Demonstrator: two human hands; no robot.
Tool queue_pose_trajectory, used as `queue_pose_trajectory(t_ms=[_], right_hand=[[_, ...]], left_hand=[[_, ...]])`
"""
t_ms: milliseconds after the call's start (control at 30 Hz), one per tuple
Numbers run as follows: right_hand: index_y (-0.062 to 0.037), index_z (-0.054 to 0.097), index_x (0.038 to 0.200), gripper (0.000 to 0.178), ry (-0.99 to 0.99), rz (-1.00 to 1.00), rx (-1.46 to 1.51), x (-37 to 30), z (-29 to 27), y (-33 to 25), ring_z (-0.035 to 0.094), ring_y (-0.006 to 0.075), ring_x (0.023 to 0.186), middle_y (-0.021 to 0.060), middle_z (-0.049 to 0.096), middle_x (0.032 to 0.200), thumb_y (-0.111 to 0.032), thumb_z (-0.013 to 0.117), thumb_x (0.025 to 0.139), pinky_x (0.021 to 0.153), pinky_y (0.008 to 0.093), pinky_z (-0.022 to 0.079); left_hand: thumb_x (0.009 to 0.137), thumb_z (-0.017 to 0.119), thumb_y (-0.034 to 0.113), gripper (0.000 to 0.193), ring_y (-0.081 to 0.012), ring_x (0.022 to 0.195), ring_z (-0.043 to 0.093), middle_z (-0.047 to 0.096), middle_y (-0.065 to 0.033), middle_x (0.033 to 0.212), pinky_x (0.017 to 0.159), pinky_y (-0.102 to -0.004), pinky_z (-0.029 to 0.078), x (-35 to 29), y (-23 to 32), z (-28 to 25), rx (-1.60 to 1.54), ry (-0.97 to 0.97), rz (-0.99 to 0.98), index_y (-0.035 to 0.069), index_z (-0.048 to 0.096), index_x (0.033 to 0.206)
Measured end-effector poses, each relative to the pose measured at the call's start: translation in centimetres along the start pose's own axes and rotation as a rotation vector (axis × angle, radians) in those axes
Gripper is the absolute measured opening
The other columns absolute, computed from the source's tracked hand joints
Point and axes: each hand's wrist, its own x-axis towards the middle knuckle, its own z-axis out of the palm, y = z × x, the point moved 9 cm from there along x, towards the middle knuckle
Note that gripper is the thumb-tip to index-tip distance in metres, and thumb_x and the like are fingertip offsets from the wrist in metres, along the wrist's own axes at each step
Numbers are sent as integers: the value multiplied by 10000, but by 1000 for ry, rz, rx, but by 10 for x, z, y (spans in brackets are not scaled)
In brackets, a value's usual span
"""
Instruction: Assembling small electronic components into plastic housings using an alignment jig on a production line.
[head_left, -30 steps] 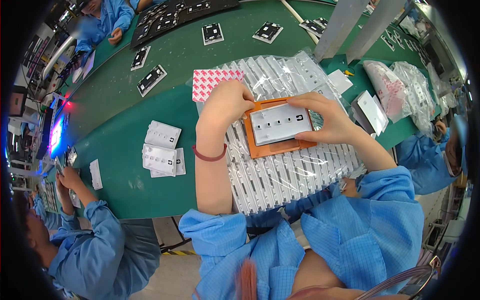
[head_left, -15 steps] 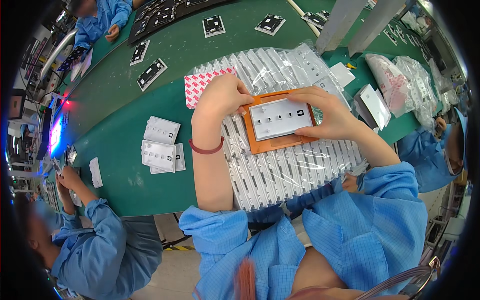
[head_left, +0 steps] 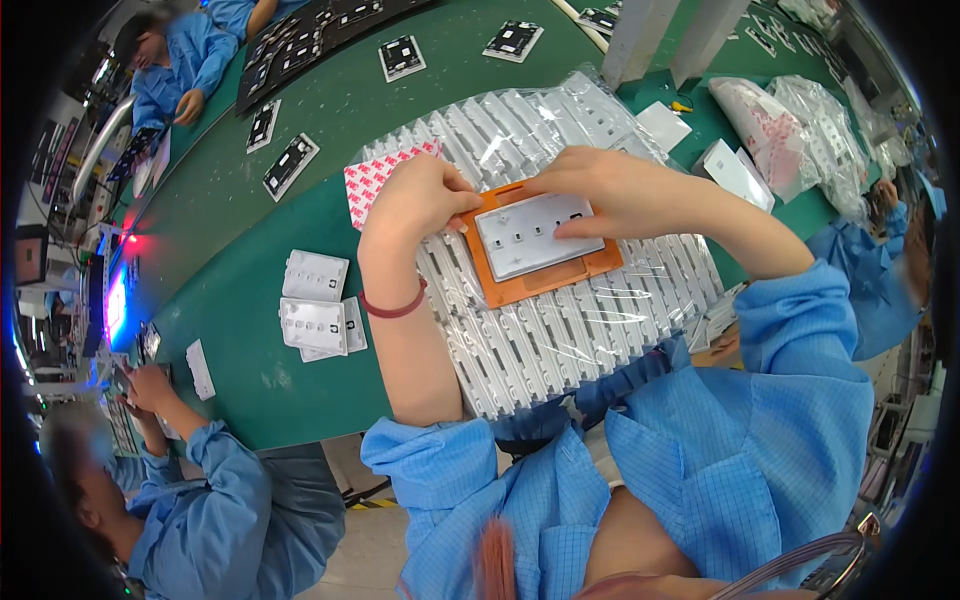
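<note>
An orange rectangular fixture (head_left: pixel 516 289) lies on a ribbed white plastic tray (head_left: pixel 560 370) wrapped in clear film. Seated in the fixture is a white panel (head_left: pixel 520 259) with a row of small dark square openings. My left hand (head_left: pixel 420 192) is closed, its curled fingers pinching the fixture's upper left corner. Over the panel's right part, my right hand (head_left: pixel 610 192) has thumb and fingers apart. Its thumb rests on the panel's face and its fingertips reach the fixture's far edge. A sheet with a red-and-white printed pattern (head_left: pixel 368 184) lies partly beneath my left hand.
Several white panels (head_left: pixel 313 325) are stacked on the green table (head_left: pixel 240 380) to the left. Black-and-white assemblies (head_left: pixel 291 166) are spread beyond. Grey metal posts (head_left: pixel 640 40) and plastic-wrapped parts (head_left: pixel 765 140) stand at the right. Co-workers in blue sit around the table.
My right hand has slid left across the fixture, its thumb moving inward onto the panel's face. The left hand keeps its place at the corner. The whole view has shifted slightly.
</note>
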Motion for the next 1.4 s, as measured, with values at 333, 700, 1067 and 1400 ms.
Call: queue_pose_trajectory(t_ms=[333, 700, 1067, 1400], right_hand=[[31, 514, 1087, 522, -193, 49, -123, 18, 23, 4, 516, 291, 960, 151, 530, 1014, -229, 696, 672, 809, 357, 441], [49, 485, 1018, 578, -198, 113, -283, 25, 31, 3, 531, 270, 963, 147, 525, 996, -226, 763, 592, 768, 332, 473], [68, 504, 1018, 637, -493, 290, -278, 38, 45, 16, 557, 279, 946, 172, 537, 1012, -279, 782, 564, 769, 340, 479], [25, 502, 980, 475, -252, 220, -291, 28, 38, -9, 544, 295, 907, 147, 541, 954, -144, 727, 597, 760, 354, 467]], left_hand=[[718, 644, 77, 137, -103, 522, 595, 625, -87, 646, 494, -227, 461, -3, 2, -2, 12, 8, -45, -46, 642, 776], [723, 640, 77, 127, -90, 512, 563, 597, -65, 607, 476, -216, 433, 1, 2, 6, 12, -34, -39, -39, 632, 772], [750, 640, 123, 167, -71, 517, 554, 609, -50, 632, 491, -189, 453, 2, 4, 4, 77, -36, -42, -40, 637, 791], [722, 646, 92, 136, -96, 519, 596, 625, -80, 619, 493, -223, 464, -2, -1, 0, 28, -4, -33, -38, 640, 763]])
